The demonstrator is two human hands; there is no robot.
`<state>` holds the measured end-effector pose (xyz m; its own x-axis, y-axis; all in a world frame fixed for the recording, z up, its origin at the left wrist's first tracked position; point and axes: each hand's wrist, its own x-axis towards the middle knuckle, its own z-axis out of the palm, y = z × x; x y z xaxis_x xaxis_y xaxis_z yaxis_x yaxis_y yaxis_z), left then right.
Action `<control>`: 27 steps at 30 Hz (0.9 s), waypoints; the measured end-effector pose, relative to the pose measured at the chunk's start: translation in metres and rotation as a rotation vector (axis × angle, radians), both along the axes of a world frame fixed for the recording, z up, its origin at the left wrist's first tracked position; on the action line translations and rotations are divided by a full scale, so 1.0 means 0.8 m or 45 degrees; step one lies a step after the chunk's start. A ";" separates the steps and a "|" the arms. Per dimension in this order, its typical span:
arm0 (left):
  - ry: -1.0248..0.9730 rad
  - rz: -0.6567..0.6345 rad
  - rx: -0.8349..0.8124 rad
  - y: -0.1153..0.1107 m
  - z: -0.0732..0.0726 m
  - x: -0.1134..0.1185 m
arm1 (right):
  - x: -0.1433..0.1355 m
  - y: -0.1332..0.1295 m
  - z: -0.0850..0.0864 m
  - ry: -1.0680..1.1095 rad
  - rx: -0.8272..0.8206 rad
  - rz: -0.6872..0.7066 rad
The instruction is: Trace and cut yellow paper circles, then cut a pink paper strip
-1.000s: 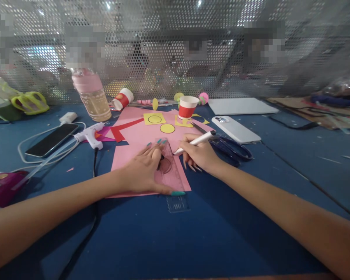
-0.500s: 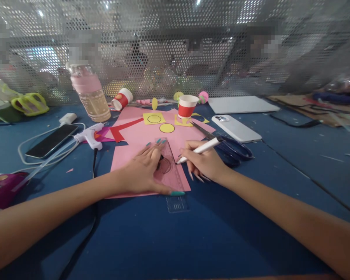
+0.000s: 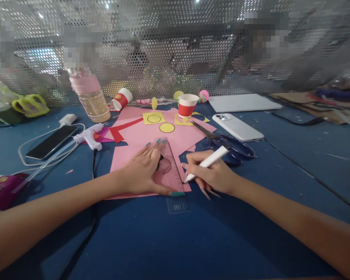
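Note:
My left hand lies flat with fingers spread, pressing a clear plastic ruler onto a sheet of pink paper. The ruler's near end sticks out past the paper's front edge. In my right hand is a white marker, gripped like a pen, its tip touching down at the ruler's right edge. A dark line runs along that edge. Just beyond my right hand lie blue-handled scissors, blades pointing away to the left. Part of the ruler is hidden under my left palm.
Behind are more pink paper, a yellow circle, an upright paper cup and a tipped cup. A white phone sits right. Left are a glue gun, a black phone and a bottle.
My right hand has drawn the marker toward me along the ruler's edge, and the dark line reaches farther down. My left hand and the ruler have stayed put.

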<state>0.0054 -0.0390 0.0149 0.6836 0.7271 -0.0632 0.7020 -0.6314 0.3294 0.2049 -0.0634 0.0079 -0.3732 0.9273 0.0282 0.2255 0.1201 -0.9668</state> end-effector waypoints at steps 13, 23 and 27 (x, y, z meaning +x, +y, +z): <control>0.018 -0.025 0.007 0.001 0.000 0.002 | 0.006 -0.002 -0.001 0.030 -0.078 0.208; 0.002 0.019 0.036 -0.003 -0.001 -0.002 | -0.002 0.038 -0.006 0.831 -0.296 -0.278; 0.015 0.114 0.138 -0.002 -0.005 -0.003 | -0.016 0.064 0.005 0.956 -0.429 -0.368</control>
